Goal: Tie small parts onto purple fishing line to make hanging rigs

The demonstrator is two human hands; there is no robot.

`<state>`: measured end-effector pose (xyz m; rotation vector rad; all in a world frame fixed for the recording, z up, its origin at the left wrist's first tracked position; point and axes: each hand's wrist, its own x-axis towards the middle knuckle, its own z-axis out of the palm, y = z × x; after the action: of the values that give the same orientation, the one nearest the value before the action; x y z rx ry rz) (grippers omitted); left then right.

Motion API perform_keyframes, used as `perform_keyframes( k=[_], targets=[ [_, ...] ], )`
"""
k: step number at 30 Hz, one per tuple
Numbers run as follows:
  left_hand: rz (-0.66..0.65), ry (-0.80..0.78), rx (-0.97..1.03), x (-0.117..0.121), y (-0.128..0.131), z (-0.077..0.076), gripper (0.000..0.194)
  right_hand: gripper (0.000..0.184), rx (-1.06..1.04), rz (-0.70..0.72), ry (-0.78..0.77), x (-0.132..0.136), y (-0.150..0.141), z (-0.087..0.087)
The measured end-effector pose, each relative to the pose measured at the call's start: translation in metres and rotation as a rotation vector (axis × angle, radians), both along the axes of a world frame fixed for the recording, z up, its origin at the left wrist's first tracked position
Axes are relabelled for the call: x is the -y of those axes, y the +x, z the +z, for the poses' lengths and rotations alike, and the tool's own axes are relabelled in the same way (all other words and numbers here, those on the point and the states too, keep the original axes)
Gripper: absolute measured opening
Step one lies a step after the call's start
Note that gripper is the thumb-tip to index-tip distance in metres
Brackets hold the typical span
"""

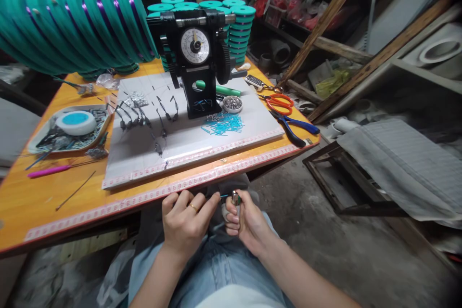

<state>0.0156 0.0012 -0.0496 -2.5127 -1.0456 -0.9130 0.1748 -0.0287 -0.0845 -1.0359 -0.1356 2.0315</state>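
Note:
Both hands are close together over my lap, just below the table's front edge. My left hand [187, 221], with a ring on one finger, is closed in a pinch. A thin blue tube [224, 196] sticks out from its fingertips toward the right. My right hand [250, 224] is wrapped round a lighter [235, 198], whose metal top points up by the thumb. The tube's right end is close to the lighter's top; whether they touch I cannot tell. No flame shows. On the white board [202, 154] lies a pile of similar blue tubes [229, 124].
A black winder with a dial [195, 45] stands on the board, with green spools [108, 24] along its shaft. Dark float-like pieces [139, 118] hang on lines at left. Orange scissors [279, 104], blue-handled pliers [296, 127], a tray [97, 139] and a pink-handled tool [50, 171] lie around.

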Motion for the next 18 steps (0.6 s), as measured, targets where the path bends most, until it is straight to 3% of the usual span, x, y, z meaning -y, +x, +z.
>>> perform_keyframes(
  k=[13, 18],
  targets=[
    [-0.007, -0.026, 0.027, 0.0004, -0.0001, 0.0002, 0.017, 0.055, -0.011, 0.040, -0.015, 0.0004, -0.0087, 0.0023],
    [-0.007, -0.070, 0.078, 0.0031, 0.0014, 0.0049, 0.012, 0.064, 0.087, -0.094, 0.091, 0.0062, -0.0054, 0.0080]
  ],
)
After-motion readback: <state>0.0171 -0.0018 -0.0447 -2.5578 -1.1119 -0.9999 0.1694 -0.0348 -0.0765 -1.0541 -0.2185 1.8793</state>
